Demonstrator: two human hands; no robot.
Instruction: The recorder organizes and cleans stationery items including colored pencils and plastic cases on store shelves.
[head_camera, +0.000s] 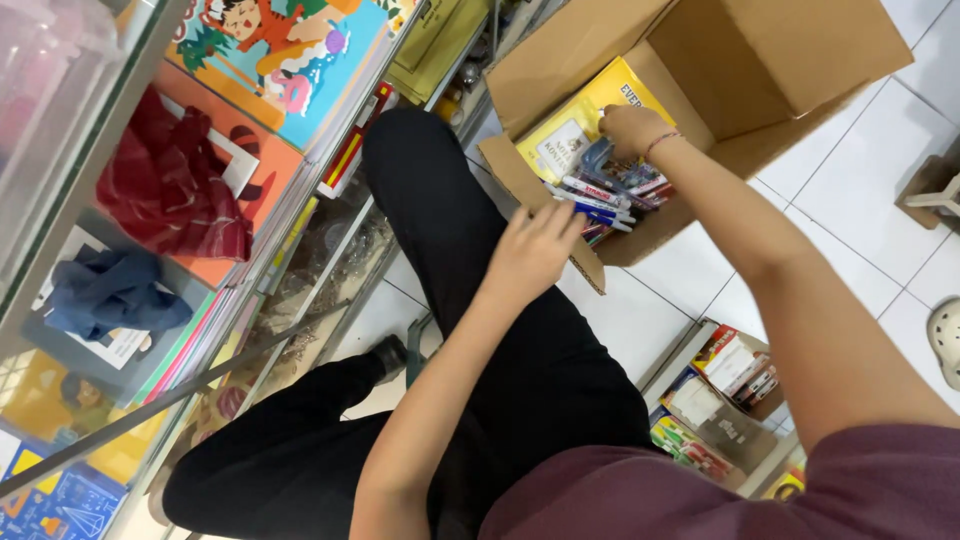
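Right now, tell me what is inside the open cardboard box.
Inside the cardboard box lie packs of pens and yellow books. The right hand and the pens cover whatever lies beneath.

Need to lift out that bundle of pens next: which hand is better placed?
Probably the left hand: its fingertips already touch the pens at the cardboard box edge. The right hand rests deeper, over the yellow book.
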